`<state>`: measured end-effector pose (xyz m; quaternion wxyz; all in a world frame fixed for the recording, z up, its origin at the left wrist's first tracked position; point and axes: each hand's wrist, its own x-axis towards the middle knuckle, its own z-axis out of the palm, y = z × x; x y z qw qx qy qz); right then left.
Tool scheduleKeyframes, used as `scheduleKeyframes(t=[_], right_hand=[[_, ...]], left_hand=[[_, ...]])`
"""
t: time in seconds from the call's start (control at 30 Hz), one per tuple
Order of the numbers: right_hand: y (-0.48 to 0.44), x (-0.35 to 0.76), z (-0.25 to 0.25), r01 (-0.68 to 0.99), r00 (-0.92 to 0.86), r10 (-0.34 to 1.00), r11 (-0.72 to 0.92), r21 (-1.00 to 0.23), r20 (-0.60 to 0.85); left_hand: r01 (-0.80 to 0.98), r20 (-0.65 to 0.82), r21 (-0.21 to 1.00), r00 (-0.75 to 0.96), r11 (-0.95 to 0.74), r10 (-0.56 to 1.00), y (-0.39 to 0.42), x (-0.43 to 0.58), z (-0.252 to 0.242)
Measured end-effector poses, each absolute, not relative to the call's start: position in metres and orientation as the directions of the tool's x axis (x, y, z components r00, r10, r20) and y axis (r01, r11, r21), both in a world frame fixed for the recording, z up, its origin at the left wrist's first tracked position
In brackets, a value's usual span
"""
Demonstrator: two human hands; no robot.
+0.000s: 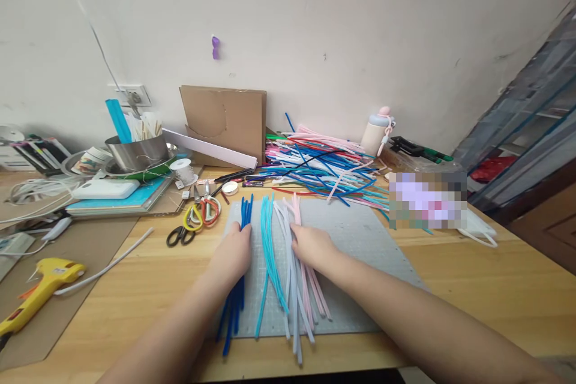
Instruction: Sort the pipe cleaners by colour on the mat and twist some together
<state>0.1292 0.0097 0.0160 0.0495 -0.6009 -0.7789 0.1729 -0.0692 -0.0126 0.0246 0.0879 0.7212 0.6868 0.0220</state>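
Room: off-white plaster wall at the back, and before it a desk of light brown wood, which carries a flat grey cutting mat.
Left hand: closed around a bundle of long, dark blue, fuzzy stems at the left side of the mat; their lower ends are spread and pass its near edge.
Middle of mat: long, thin, turquoise fuzzy stems lie loose, free of both hands; just beside them are pale grey fuzzy stems.
Right hand: grasping the long, pale pink, fuzzy stems; whether my thumb also catches some grey ones, I cannot tell.
Back of desk: tangled heap of many-coloured fuzzy stems, well apart from my hands.
Colour risk: pink and grey lie so close that, in my judgement, a careless lift could mix them.
Spreading risk: I hold each bundle at one place only, so the fanned ends could slide apart or drag the turquoise ones sideways.
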Motion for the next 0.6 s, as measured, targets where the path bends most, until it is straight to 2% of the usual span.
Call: scheduleKeyframes(t=[0.37, 0.6], right_hand=[[-0.004, 0.048, 0.016, 0.903, -0.287, 0.951, 0.229, -0.365, -0.113], [0.001, 0.070, 0.017, 0.844, -0.319, 0.943, 0.240, -0.480, -0.089]], left_hand=[[0.974, -0.015, 0.217, 0.065, -0.060, 0.998, -0.022, -0.107, 0.025], [0.952, 0.170, 0.263, 0.117, -0.159, 0.978, -0.028, -0.109, 0.028]])
